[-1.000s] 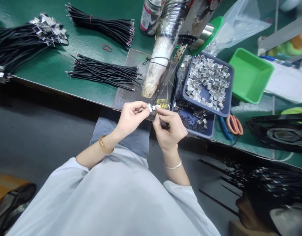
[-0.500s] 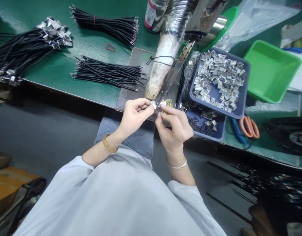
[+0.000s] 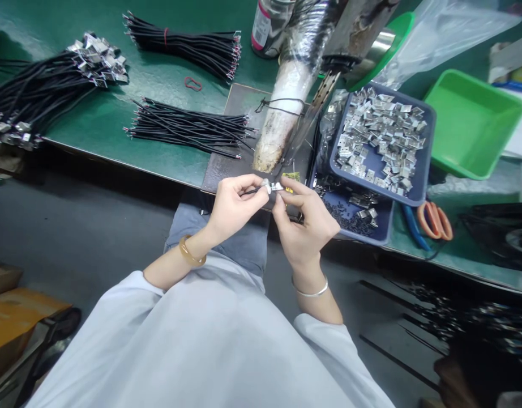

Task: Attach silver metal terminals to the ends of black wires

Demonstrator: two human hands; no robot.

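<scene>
Between the clamped fingers of the left hand [image 3: 236, 207] and the right hand [image 3: 308, 222] is the metal piece [image 3: 276, 186]; it seems light, stiff, maybe slippery, best taken by its edges.

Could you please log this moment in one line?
left hand: pinching cable | right hand: fingertips at connector | left: loose wires | right: blue tray

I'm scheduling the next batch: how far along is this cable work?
Seemingly done: cables with metal connectors. In hand: a dark cable in the left hand, a small metal piece at the right hand. Seemingly left: connectorless loose cables and red-banded bundle, plus metal shells in the blue tray.
</scene>
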